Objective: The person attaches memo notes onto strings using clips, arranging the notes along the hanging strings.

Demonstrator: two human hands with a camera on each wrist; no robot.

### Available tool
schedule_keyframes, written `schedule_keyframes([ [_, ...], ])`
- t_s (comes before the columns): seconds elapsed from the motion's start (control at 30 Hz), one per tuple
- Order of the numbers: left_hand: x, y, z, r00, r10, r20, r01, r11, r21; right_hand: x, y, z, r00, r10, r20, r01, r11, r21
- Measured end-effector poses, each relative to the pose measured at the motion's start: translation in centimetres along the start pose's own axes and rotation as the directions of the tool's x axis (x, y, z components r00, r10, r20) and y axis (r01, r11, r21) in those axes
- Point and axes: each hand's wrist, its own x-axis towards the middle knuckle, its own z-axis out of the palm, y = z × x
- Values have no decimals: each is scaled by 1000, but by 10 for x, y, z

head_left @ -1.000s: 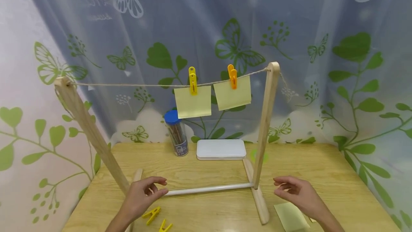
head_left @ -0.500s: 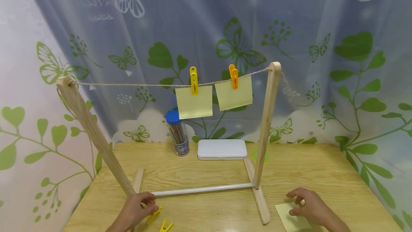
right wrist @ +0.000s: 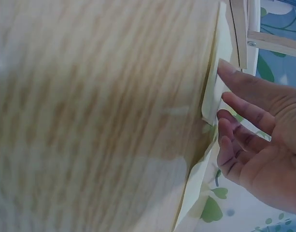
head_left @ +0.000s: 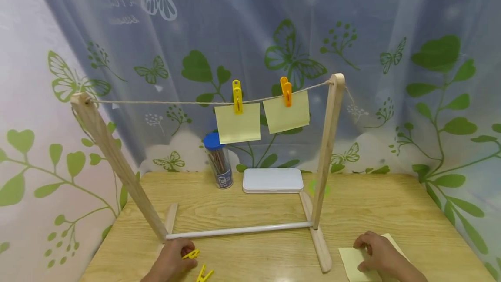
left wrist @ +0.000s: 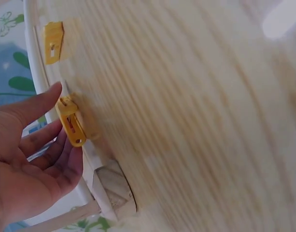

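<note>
My left hand (head_left: 174, 258) is low on the left, thumb and fingers parted around a yellow clothespin (left wrist: 73, 126) on the table. In the left wrist view the fingertips lie against its side and the thumb tip is by its upper end. A second yellow clothespin (head_left: 204, 273) lies nearby. At the lower right my right hand (head_left: 381, 256) rests over pale yellow sticky notes (head_left: 350, 262), thumb and fingers spread apart at the edge of a note (right wrist: 216, 82). Two more notes (head_left: 238, 129) hang from a string, held by a yellow clothespin (head_left: 237, 97) and an orange clothespin (head_left: 286, 92).
A wooden frame with a left post (head_left: 117, 160), a right post (head_left: 328, 151) and a white crossbar (head_left: 242, 230) carries the string (head_left: 156, 102). Behind it stand a blue-lidded pencil jar (head_left: 219, 164) and a white case (head_left: 272, 180). A patterned curtain (head_left: 250, 21) hangs behind the table.
Both hands have come down to the table: the left from by the crossbar to the clothespin, the right onto the sticky notes. One note now lies turned away from the other.
</note>
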Motion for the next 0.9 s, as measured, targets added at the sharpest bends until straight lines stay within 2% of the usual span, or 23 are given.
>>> schedule_keyframes([
  [0.1,1,0,3,1000,17,-20,-16,1000,27,1,1,0,1000,1,4,-1,1000,-20],
  [0.27,3,1,6,998,48,-46,-44,997,69,4,0,-2,998,53,31,-53,999,9],
  [0.33,3,2,6,998,28,-51,-24,996,87,5,0,-2,997,68,38,-68,997,24],
  [0.5,1,8,2,993,-103,-49,110,982,152,4,-1,-2,997,67,28,-67,998,9],
  [0.57,0,10,1,990,-133,-44,138,977,162,4,-2,-2,997,75,19,-75,997,-2],
  [0.77,-3,9,-1,993,-104,-53,112,977,179,2,-2,-1,996,86,2,-86,996,-3],
  [0.9,-3,9,-5,991,-121,-56,128,983,131,-1,1,-2,999,47,23,-49,996,80],
])
